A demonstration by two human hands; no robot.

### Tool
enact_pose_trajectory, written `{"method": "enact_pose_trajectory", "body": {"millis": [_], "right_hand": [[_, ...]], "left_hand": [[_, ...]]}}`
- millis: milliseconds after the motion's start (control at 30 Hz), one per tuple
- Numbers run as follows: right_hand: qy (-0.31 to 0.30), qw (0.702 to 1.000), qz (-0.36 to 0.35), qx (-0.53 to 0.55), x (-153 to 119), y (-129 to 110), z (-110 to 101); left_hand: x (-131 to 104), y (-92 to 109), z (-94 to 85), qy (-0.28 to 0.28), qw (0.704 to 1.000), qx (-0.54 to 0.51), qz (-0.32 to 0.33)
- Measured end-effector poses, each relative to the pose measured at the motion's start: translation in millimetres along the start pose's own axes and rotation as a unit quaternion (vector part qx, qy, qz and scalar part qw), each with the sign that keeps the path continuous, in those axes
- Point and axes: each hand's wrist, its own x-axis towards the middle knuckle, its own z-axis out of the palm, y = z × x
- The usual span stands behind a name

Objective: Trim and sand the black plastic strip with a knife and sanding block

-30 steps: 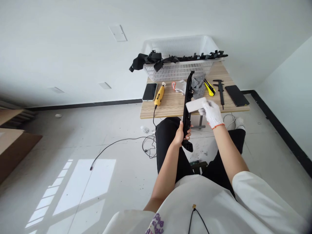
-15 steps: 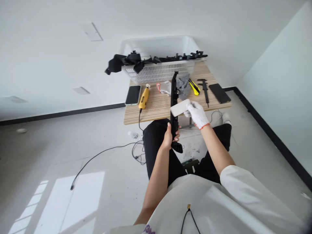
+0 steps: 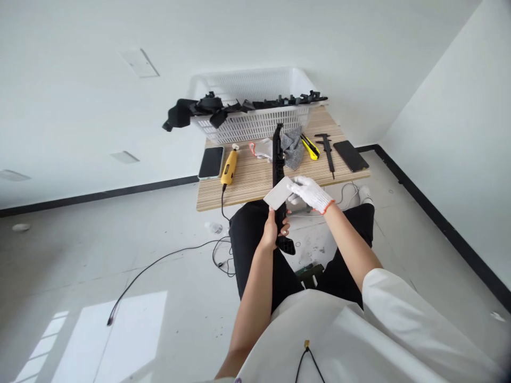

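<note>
My bare left hand (image 3: 272,229) is wrapped around the lower part of a long black plastic part (image 3: 278,154), which stands lengthwise away from me above my lap. My right hand (image 3: 309,192), in a white knit glove with an orange cuff, pinches a flat white rectangular piece (image 3: 278,193) by its right end. That piece, maybe a sanding block or card, lies across the black part just above my left thumb. Whether it touches the part I cannot tell. Both ends of the black part show; its middle is hidden behind the white piece.
On the wooden table (image 3: 255,178) lie a yellow rotary tool (image 3: 229,167), two phones (image 3: 211,163), a white glove (image 3: 262,149), a grey cloth (image 3: 293,149), a yellow utility knife (image 3: 310,147) and black calipers (image 3: 328,154). More black parts (image 3: 207,103) rest across a white basket (image 3: 249,125).
My right hand has brought the white piece down and toward me along the black part, close to my left thumb, and tilted it more. The whole view has shifted slightly.
</note>
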Motion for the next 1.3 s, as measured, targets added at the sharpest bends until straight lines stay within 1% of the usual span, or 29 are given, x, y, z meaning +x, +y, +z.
{"method": "enact_pose_trajectory", "body": {"millis": [100,200,400,500,633,733,800,867,967,1033,1200,1300], "right_hand": [[0.002,1.0,-0.001,-0.012,2,-1,-4],[-0.017,0.999,0.004,-0.031,3,-3,-6],[-0.015,0.999,-0.003,-0.05,-1,-8,-5],[0.001,0.999,-0.01,-0.053,-2,-9,-4],[-0.006,0.998,-0.009,-0.058,-5,-10,-3],[0.012,0.998,-0.015,-0.056,-7,-11,-2],[0.009,0.998,-0.007,-0.059,-6,-13,-2],[0.012,0.998,0.002,-0.061,-5,-15,-4],[0.037,0.997,0.012,-0.059,-4,-17,-10],[0.017,0.997,0.042,-0.067,-6,-18,-16],[-0.097,0.979,0.142,-0.106,-24,-20,-31],[-0.13,0.972,0.165,-0.109,-35,-20,-32]], "left_hand": [[1,0,1.5,0.009,1.0,-0.002,-0.003],[1,1,2.2,0.012,1.0,0.0,-0.014],[1,-1,-0.8,-0.014,1.0,0.002,0.0],[2,-3,-2.8,-0.021,1.0,0.007,0.0],[4,-3,-4.2,-0.025,1.0,0.005,-0.006],[3,-2,-3.8,-0.021,1.0,0.002,-0.008],[3,-2,-3.1,-0.017,1.0,0.002,-0.012],[2,-2,-2.5,-0.015,1.0,0.002,-0.014],[2,-1,-1.9,-0.016,1.0,0.001,-0.01],[2,-1,-1.7,-0.019,1.0,0.003,-0.01],[2,-2,-0.9,-0.02,1.0,0.0,-0.005],[2,-2,-1.1,-0.02,1.0,-0.004,-0.008]]}}
